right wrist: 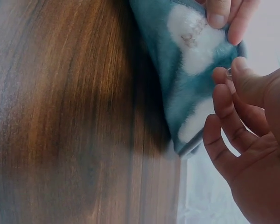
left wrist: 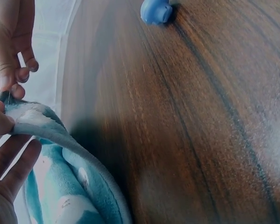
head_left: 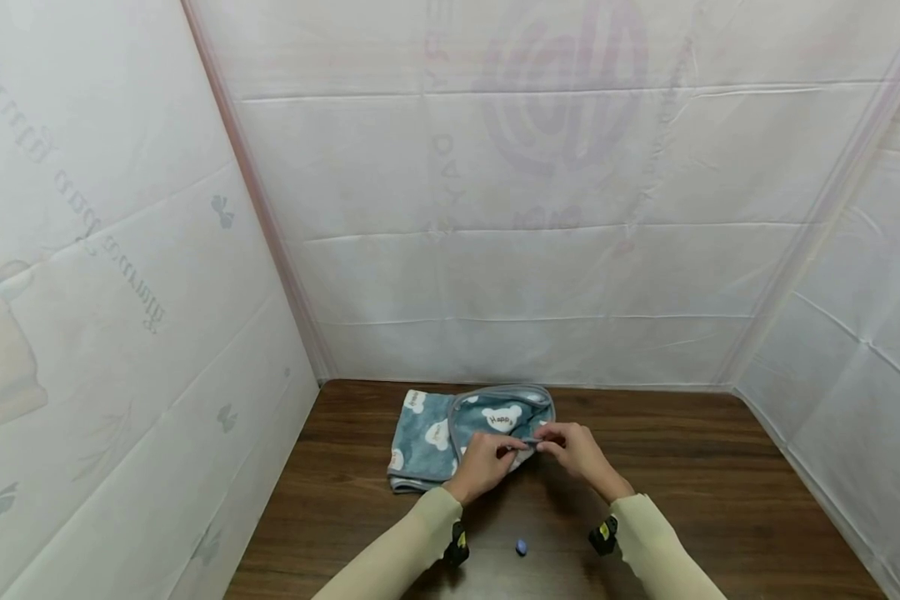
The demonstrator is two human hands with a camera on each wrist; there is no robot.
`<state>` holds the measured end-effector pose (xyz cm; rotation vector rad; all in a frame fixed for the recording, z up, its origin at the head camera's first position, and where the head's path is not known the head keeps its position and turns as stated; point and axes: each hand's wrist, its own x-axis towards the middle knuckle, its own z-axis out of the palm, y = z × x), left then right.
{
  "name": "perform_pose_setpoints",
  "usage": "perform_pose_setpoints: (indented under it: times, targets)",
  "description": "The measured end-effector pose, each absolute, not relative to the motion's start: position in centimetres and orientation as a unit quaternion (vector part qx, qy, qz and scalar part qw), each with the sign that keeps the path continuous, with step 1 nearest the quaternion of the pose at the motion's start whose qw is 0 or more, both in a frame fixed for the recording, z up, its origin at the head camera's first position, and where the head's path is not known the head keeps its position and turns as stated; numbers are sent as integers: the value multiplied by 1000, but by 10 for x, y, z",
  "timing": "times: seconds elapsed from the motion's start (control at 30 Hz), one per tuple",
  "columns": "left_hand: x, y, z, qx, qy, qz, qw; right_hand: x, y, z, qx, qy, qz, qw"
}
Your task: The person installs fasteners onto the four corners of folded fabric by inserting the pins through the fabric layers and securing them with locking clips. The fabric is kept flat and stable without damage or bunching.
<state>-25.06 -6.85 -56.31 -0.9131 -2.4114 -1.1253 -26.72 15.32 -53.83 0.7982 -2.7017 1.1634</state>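
A folded teal plush blanket [head_left: 420, 429] with white bear-head shapes and grey edging lies at the back of the table. My left hand [head_left: 483, 461] pinches its grey-edged border [left wrist: 51, 134] between thumb and fingers, lifting that part a little. Close beside it, my right hand [head_left: 579, 454] holds a small, thin, shiny pin-like thing [right wrist: 229, 73] between thumb and index finger, at the blanket's edge. Most of this thing is hidden by the fingertips. The right hand's other fingers are loosely bent.
A small blue plastic thing [head_left: 521, 547] lies on the brown wooden table [head_left: 667, 483], between the forearms and nearer the front. White printed sheets [head_left: 532, 275] hang as walls at the back and both sides. Each wrist wears a black camera.
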Motion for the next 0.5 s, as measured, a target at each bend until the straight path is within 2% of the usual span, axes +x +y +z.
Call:
perform_pose_setpoints:
  times: [0.23, 0.5]
  targets:
    - [-250, -70, -562, -302, -852, -399, 155, -267, 156, -539, 271, -885, 378, 19]
    - [-249, -69, -560, -316, -846, -399, 156, -267, 154, -538, 263, -887, 378, 26]
